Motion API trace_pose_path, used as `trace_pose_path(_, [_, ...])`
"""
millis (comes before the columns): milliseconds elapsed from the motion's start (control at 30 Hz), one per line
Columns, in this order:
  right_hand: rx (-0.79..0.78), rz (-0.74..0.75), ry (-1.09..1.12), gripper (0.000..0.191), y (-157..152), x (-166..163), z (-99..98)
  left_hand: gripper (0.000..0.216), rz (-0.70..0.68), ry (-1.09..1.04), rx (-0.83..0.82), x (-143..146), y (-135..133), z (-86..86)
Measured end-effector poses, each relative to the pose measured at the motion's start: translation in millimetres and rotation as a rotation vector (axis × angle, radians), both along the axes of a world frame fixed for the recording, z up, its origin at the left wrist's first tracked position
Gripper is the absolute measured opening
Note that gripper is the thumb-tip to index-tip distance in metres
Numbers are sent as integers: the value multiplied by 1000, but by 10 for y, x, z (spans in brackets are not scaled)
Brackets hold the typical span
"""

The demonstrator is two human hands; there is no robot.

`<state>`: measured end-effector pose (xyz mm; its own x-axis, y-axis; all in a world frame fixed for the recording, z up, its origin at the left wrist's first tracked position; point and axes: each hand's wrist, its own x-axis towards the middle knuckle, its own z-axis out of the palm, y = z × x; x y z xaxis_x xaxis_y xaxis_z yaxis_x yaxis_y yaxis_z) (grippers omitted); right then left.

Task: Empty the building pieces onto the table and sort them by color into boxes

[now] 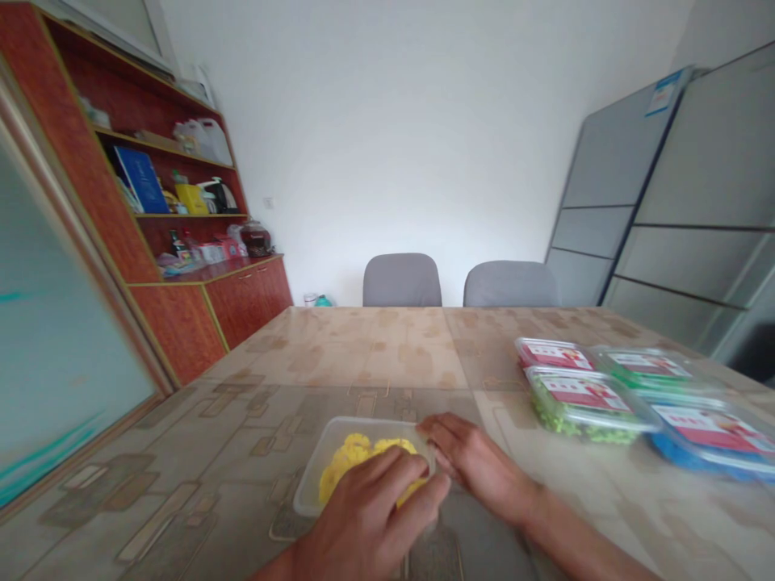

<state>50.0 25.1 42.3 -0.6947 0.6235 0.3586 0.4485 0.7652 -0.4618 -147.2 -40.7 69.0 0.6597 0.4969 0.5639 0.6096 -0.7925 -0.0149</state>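
Left hand (363,516) palm down over the near right part of a clear plastic tub (315,484), fingers bent and lying on the yellow pieces (354,452) inside. It hides what is under it, so cannot tell if it grips any of them or just presses. Right hand (478,468) at 3 o'clock of the tub, fingers loosely stretched, tips against the tub's far right corner rim, nothing clasped in it. The forearm runs off to 5 o'clock. The two hands are just beside each other, the left thumb close to the right palm.

The tub has no lid and sits flat on the surface (375,355), near the front edge at centre. The surface has a tan block pattern with a glossy cover.

At 2 o'clock from the hands, well apart from them, four lidded clear boxes sit in a tight cluster:
- green-filled box with red label (584,403), nearest
- red box (554,353) behind it
- green box (647,365) to the right of the red one
- blue box (714,436), furthest right, blurred

At 12 o'clock, across the surface, are two grey chairs (402,280) against a white wall. At 10 o'clock is a red-brown cabinet (199,307) with open shelves of bottles, a blue book and small clutter, too small to name. At 9 o'clock is a frosted glass panel (54,339). At 2 to 3 o'clock grey partition boards (684,194) lean on the wall
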Motion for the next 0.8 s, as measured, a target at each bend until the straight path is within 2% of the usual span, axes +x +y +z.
trace_pose_path(33, [6, -16, 11, 23, 19, 10, -13, 29, 48, 29, -56, -65, 42, 40])
trace_pose_path(100, [11, -50, 38, 21, 71, 57, -20, 64, 191, 75, -178, -234, 146, 103])
trace_pose_path(167, [-2, -69, 50, 19, 123, 121, -1, 79, 298, 134, -311, -405, 251, 114])
trace_pose_path(233, [-22, -65, 44, 17, 151, 172, 37, 79, 309, 179, -432, -512, 320, 68])
trace_pose_path(300, [-19, -36, 28, 21, 140, 187, 80, 74, 275, 187, -459, -522, 337, -10])
trace_pose_path(433, [36, 17, -39, 38, 26, 117, 131, 60, 321, 197, -366, -380, 273, -157])
trace_pose_path(533, [45, -13, -91, 50, -47, 40, 133, 61, 364, 223, -320, -306, 224, -226])
trace_pose_path(633, [31, -45, -74, 47, -58, -7, 151, 59, 384, 222, -299, -271, 194, -254])
trace_pose_path(800, [-43, -66, 73, 31, -15, -18, 197, 52, 402, 172, -260, -182, 148, -279])
